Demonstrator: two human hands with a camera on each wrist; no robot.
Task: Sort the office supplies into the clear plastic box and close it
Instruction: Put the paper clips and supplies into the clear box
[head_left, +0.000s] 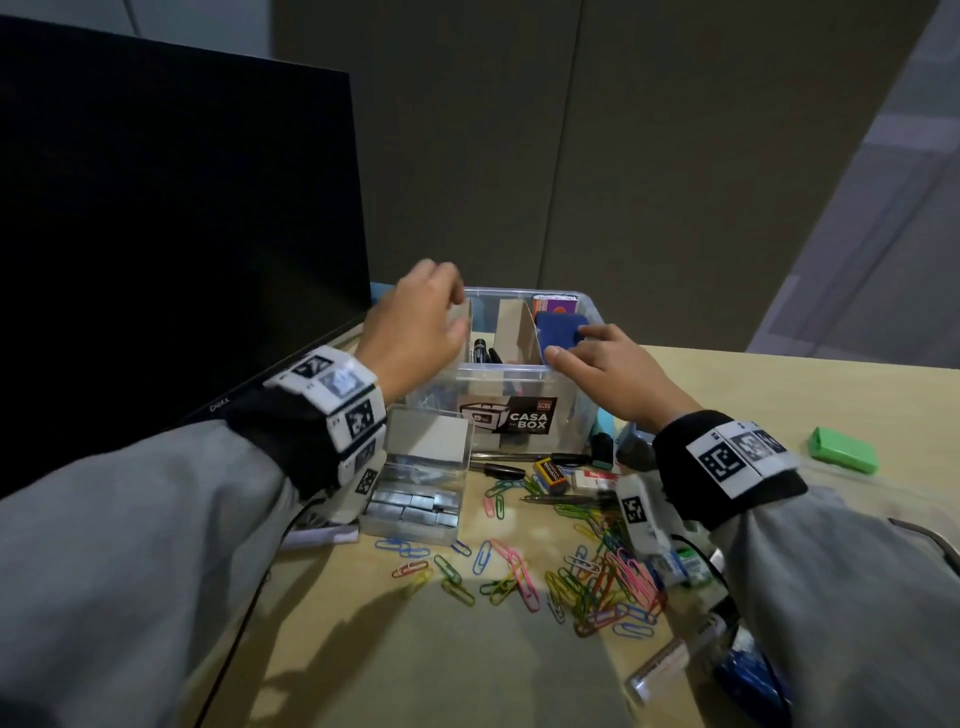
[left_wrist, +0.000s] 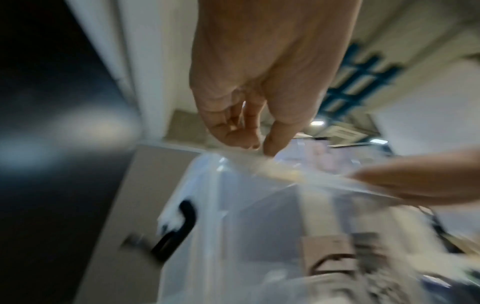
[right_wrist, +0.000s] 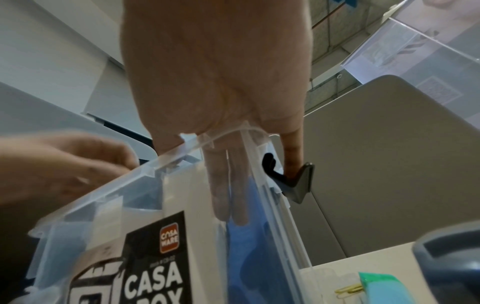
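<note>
Paper clips (head_left: 587, 577) lie loose nearest us, unsorted.
Our right hand (head_left: 613, 374) reaches straight fingers into the clear plastic box (head_left: 519, 374), labelled "CASA BOX", against a blue item (head_left: 558, 332); our left hand (head_left: 415, 322) curls at a cardboard divider (head_left: 465, 317), grip unclear. We judge sorting is mid-way; next comes gathering clips.

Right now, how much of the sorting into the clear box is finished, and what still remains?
Partly done. The clear plastic box already holds black markers and a small carton between cardboard dividers. In hand: the right hand is placing a blue item; the left hand is at the left divider. Left: paper clips, staple box, erasers, green item. No lid is on.
</note>
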